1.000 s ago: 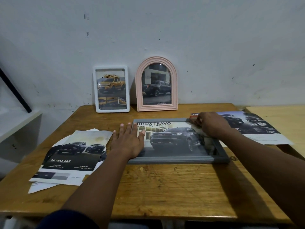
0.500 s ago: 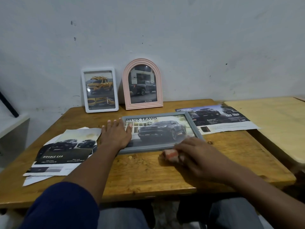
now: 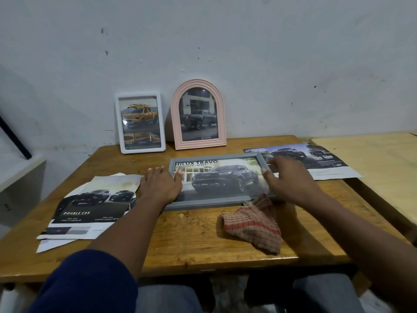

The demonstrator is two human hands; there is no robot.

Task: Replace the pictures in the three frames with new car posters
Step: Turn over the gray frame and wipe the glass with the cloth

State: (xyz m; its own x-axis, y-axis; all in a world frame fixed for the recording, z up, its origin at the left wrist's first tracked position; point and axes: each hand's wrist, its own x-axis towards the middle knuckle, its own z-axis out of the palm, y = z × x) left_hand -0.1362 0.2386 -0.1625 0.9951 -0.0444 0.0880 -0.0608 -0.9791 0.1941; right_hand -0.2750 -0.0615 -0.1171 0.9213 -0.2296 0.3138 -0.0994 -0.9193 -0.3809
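Observation:
A grey frame (image 3: 216, 203) with a dark pickup poster lies flat mid-table. My left hand (image 3: 161, 186) rests on its left end, thumb on the glass, fingers straight. My right hand (image 3: 291, 181) reaches over the frame's right end with fingers spread, thumb on the glass; I cannot tell whether the fingers grip the edge. A red checked cloth (image 3: 252, 224) lies loose on the table just in front of the frame. Against the wall stand a white frame (image 3: 141, 123) with a yellow truck picture and a pink arched frame (image 3: 198, 115) with a dark truck picture.
Loose car posters lie at the front left (image 3: 90, 206) and at the back right (image 3: 316, 161) of the wooden table (image 3: 191, 245). A second, paler table (image 3: 372, 168) adjoins on the right. A white shelf (image 3: 20, 175) stands at the left.
My right hand wiped from the frame's top right corner to its front edge, let the cloth go on the table, and moved to the frame's right end. The left hand stayed put.

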